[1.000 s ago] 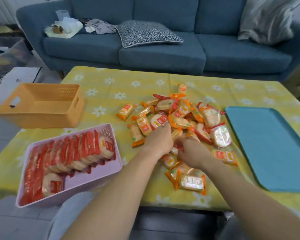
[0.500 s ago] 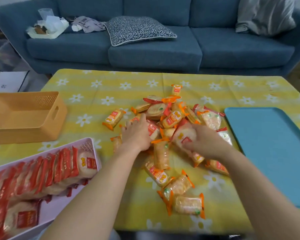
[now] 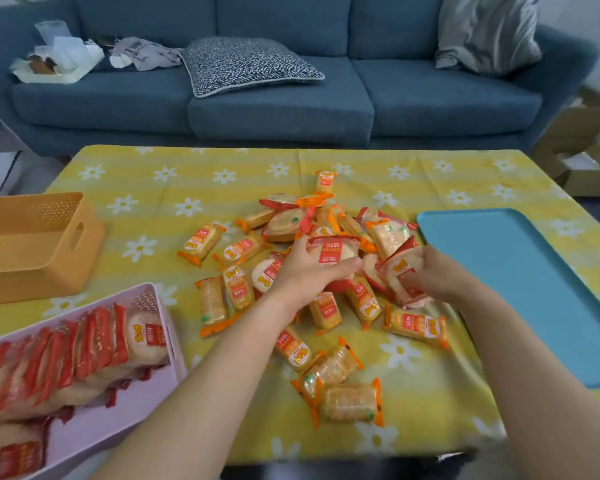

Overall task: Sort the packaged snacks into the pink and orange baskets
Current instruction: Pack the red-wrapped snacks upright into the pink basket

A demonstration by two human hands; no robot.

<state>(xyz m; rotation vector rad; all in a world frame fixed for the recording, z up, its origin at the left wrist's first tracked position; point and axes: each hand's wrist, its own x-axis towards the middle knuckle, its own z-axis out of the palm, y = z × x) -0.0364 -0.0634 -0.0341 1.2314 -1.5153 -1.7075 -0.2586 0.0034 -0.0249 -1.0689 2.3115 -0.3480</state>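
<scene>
Gripping one red-edged packet (image 3: 333,252) each, two hands, left (image 3: 305,275) and right (image 3: 437,275), are working between two baskets (image 3: 32,244) and one tray (image 3: 520,271).

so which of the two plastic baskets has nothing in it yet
The orange plastic basket at the far left is empty. The pink plastic basket nearer the person already holds a row of red-wrapped round snacks.

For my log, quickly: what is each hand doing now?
Left hand: closed on a red-edged round snack pack.
Right hand: closed on another red-edged pack.
</scene>
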